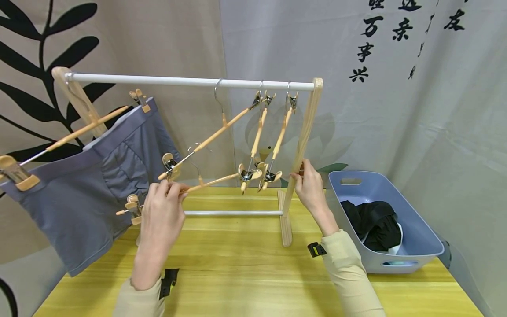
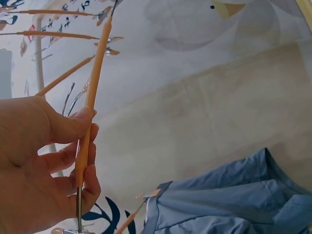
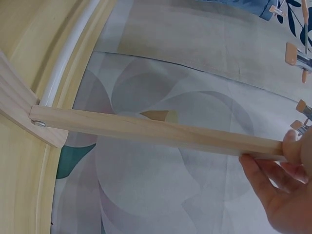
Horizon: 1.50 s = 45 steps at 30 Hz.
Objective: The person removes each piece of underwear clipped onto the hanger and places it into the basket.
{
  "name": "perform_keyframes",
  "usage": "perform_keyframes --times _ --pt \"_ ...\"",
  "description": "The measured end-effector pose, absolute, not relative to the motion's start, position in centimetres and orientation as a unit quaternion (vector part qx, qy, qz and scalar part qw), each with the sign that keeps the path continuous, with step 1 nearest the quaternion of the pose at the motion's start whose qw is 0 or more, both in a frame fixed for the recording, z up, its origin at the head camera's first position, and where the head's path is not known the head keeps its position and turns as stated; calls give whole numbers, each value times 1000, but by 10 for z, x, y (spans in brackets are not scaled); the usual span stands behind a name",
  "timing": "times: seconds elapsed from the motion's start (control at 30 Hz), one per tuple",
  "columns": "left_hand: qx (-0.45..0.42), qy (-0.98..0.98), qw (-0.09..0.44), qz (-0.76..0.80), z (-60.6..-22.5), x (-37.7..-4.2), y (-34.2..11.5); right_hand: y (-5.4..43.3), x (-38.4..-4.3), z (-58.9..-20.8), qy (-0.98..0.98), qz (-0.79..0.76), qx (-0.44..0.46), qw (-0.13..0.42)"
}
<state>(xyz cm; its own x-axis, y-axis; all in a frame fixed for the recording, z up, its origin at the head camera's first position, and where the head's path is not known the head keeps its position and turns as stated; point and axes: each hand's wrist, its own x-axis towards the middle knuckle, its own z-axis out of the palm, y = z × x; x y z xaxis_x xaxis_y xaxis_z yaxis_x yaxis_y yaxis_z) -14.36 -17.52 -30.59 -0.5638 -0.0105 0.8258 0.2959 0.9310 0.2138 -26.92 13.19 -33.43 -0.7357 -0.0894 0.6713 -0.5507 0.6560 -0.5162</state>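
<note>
My left hand (image 1: 161, 215) pinches the wooden bar of a clip hanger (image 1: 218, 180) between thumb and fingers. That hanger's hook points up below the rail, and one of its metal-and-wood clips (image 1: 134, 206) shows left of the hand. In the left wrist view, the fingers curl round the bar (image 2: 97, 73). With my right hand (image 1: 310, 187) I grip the rack's right wooden upright (image 1: 306, 127), partway up. From the white rail (image 1: 158, 81), blue-grey shorts (image 1: 126, 171) hang clipped to a hanger at the left. Three bare clip hangers, including one (image 1: 222, 130) above my left hand, hang further right.
A blue plastic basket (image 1: 412, 220) with black and white cloth (image 1: 376, 224) in it stands at the right of the wooden table (image 1: 237, 264). The rack's lower white bar (image 1: 237, 213) runs close above the table. A printed curtain (image 1: 435, 110) hangs behind.
</note>
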Motion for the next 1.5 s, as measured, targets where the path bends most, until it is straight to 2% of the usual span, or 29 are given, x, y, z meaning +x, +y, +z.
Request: perform_keyframes --times 0.53,0.93,1.5 --pt "-39 -857 497 -131 -294 -149 -182 131 -269 -334 -855 366 188 316" --pt "-17 -814 570 -108 -281 -153 -182 131 -268 -334 -857 363 188 313" --pt "22 -793 594 -134 -260 -154 -177 131 -267 -333 -854 359 192 323"
